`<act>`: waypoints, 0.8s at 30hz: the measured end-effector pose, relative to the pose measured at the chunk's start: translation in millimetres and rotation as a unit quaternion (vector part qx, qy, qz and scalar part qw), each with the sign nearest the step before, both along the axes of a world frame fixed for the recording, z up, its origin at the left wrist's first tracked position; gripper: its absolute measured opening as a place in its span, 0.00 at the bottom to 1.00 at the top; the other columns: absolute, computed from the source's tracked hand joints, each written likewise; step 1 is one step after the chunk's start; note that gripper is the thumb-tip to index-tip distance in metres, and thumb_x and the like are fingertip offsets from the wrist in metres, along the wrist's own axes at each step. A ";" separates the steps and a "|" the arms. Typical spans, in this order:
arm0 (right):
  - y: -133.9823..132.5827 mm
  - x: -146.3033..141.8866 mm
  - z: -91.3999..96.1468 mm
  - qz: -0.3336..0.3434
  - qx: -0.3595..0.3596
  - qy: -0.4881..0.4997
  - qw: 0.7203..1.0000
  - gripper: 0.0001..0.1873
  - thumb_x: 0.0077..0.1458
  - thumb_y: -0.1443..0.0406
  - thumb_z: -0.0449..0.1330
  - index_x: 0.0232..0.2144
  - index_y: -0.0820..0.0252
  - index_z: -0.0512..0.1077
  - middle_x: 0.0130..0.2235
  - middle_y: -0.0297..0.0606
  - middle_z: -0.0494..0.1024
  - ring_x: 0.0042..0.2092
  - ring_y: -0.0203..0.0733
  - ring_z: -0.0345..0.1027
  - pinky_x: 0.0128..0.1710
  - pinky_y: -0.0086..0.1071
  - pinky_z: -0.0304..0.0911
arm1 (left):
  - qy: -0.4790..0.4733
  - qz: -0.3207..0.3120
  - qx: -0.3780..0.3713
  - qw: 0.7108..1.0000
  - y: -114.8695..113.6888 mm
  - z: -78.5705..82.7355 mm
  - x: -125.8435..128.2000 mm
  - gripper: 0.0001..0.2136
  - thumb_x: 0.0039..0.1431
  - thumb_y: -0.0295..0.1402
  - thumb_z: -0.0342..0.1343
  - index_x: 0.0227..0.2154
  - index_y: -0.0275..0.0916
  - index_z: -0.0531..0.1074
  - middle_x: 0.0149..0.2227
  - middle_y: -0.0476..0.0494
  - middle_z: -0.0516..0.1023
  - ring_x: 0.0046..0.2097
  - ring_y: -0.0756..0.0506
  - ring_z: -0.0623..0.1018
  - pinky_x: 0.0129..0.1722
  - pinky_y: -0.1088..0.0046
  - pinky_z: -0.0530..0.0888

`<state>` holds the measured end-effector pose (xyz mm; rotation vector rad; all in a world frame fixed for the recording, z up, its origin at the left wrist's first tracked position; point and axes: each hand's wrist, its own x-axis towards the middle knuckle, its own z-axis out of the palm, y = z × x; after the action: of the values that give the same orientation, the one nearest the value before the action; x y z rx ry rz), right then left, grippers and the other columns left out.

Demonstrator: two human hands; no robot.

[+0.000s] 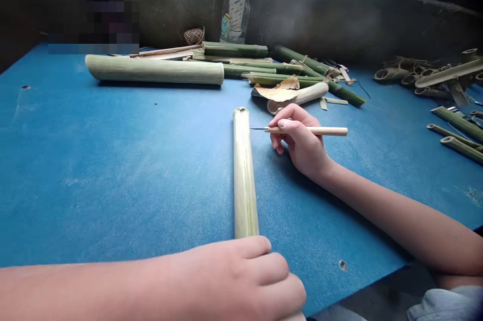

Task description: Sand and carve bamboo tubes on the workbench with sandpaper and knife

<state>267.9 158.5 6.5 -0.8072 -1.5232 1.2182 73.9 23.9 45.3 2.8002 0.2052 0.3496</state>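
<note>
A pale green bamboo tube (243, 175) lies lengthwise on the blue table (113, 170), pointing away from me. My left hand (245, 281) is closed around its near end at the table's front edge. My right hand (298, 140) rests on the table just right of the tube's far end. It pinches a thin carving knife with a pale wooden handle (317, 131). The small blade points left toward the tube and stops just short of it.
A thick pale bamboo section (154, 69) lies at the back left. Darker green bamboo lengths (287, 67), a ball of twine (193, 35) and a water bottle (236, 9) sit at the back. Cut bamboo rings and sticks (441, 79) lie at the right. A dark wall stands behind.
</note>
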 end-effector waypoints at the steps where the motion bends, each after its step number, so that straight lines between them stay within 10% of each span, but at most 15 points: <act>1: -3.5 0.9 0.3 0.007 0.015 -0.009 1.000 0.04 0.57 0.67 0.56 0.31 0.59 0.70 0.21 0.28 0.68 0.21 0.33 0.62 0.19 0.26 0.56 | 0.002 0.005 -0.004 1.000 -2.6 0.7 -0.7 0.09 0.66 0.34 0.51 0.29 0.40 0.69 0.35 0.50 0.73 0.33 0.47 0.68 0.38 0.69 0.69; 12: -81.2 -10.9 16.6 0.207 0.199 -0.155 0.945 0.12 0.53 0.76 0.51 0.36 0.57 0.68 0.25 0.32 0.73 0.24 0.34 0.65 0.23 0.28 0.62 | -0.001 0.063 0.009 0.998 -20.2 -6.1 -15.3 0.13 0.71 0.29 0.43 0.32 0.39 0.70 0.32 0.50 0.71 0.31 0.47 0.66 0.36 0.68 0.68; 24: -86.8 -14.0 3.4 0.223 0.266 -0.124 0.930 0.13 0.51 0.77 0.52 0.36 0.57 0.67 0.22 0.32 0.67 0.21 0.36 0.59 0.22 0.32 0.56 | -0.042 0.091 0.020 0.995 -20.3 -19.7 -12.8 0.16 0.70 0.24 0.40 0.33 0.38 0.73 0.35 0.52 0.74 0.34 0.47 0.70 0.42 0.68 0.69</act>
<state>253.8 71.7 9.9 -0.2599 -2.2014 0.9506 61.1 3.6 25.5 2.8059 0.4390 0.5194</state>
